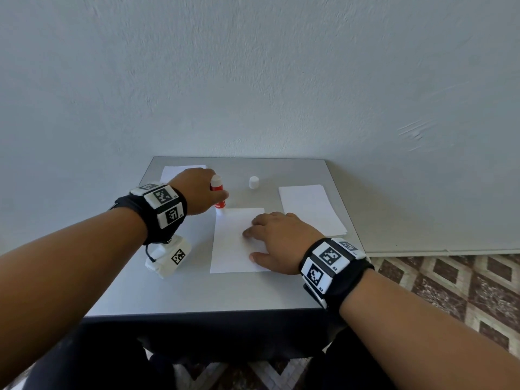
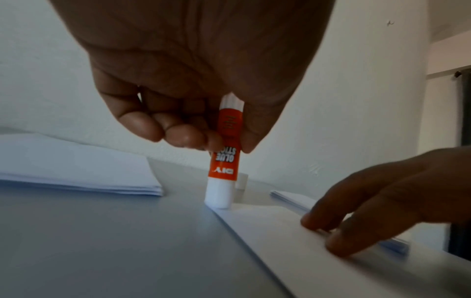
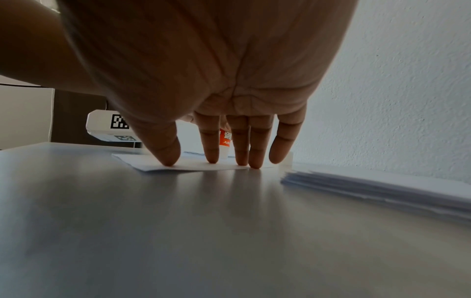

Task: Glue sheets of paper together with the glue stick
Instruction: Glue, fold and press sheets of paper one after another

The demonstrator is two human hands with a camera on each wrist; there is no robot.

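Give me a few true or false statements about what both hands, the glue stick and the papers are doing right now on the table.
1. The left hand holds the glue stick upside down, tip on the single sheet's far-left corner. True.
2. The right hand is lifted clear of that sheet. False: its fingertips press it flat.
3. The white cap is on the glue stick. False: it stands apart on the table.
4. A paper stack lies right of the sheet. True.

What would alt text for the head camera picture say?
A left hand holds an uncapped glue stick tip-down at the far left corner of a sheet on a grey table, while the right hand presses the sheet flat. A white cap and two paper stacks lie nearby.
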